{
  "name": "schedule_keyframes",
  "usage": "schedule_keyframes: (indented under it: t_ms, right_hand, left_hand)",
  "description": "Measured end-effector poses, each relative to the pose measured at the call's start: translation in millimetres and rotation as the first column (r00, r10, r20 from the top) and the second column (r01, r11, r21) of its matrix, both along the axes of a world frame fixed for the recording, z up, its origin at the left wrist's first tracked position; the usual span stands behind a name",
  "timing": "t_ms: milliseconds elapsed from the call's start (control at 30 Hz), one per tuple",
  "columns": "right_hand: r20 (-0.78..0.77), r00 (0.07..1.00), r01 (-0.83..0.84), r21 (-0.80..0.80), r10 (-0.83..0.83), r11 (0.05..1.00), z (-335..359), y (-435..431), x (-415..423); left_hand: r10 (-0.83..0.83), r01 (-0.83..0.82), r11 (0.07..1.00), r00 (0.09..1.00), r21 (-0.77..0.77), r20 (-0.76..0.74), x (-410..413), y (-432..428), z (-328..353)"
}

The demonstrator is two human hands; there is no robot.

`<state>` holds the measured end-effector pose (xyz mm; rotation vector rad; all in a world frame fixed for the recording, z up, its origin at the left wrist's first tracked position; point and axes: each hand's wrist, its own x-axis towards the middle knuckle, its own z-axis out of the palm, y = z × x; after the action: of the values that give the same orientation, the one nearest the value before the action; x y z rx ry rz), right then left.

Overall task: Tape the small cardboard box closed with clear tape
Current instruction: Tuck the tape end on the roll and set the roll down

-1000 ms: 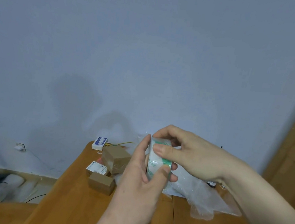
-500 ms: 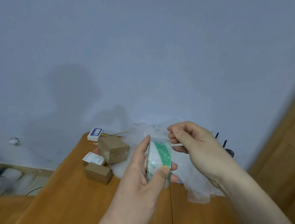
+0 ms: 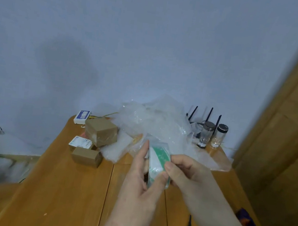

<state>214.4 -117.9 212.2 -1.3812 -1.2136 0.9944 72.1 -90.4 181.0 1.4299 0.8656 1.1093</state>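
There is one camera, worn on the person's head. It looks forward and a little down, so the blue-grey wall (image 3: 135, 36) fills the top of the picture and the wooden table (image 3: 60, 186) fills the bottom. The table's near end sits right under the camera, and its far end touches the wall. The two hands come up from the bottom edge, very near the camera. A wooden door (image 3: 291, 139) stands right of the table.

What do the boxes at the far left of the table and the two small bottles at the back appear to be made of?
The boxes look like matte brown cardboard, and the larger one shows a glossy sheen, probably tape. The two bottles seem to be clear glass or hard plastic with dark caps; blur leaves that open.
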Motion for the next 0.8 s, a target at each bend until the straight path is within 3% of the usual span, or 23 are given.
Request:
schedule_keyframes:
  t_ms: [167, 500, 600, 667, 800]
  right_hand:
    - [-0.056, 0.997, 0.054, -0.078, -0.059, 0.996, -34.1, -8.5, 17.4]
    - [0.013, 0.978, 0.202, -0.326, -0.210, 0.924, -142.9, -41.1, 70.2]
    - [0.181, 0.964, 0.253, -0.403, -0.194, 0.880, -178.9, -53.4, 90.0]
    - [0.360, 0.922, 0.297, -0.431, -0.140, 0.852, -206.1, -60.6, 106.5]
    - [0.730, 0.683, 0.374, -0.325, -0.021, 0.868, -260.3, -72.8, 136.8]
  left_hand:
    - [-0.003, 0.001, 1.000, 0.993, -0.015, -0.115, 17.3, -0.4, -33.1]
    - [-0.098, 0.010, 0.962, 0.945, -0.273, -0.311, 79.8, -11.5, -133.5]
    - [-0.175, 0.045, 0.945, 0.906, -0.324, -0.385, 107.3, -19.5, -169.9]
    - [-0.224, 0.106, 0.958, 0.854, -0.265, -0.469, 127.7, -26.3, -191.3]
    - [-0.206, 0.280, 0.960, 0.644, -0.024, -0.737, 164.3, -33.3, -234.1]
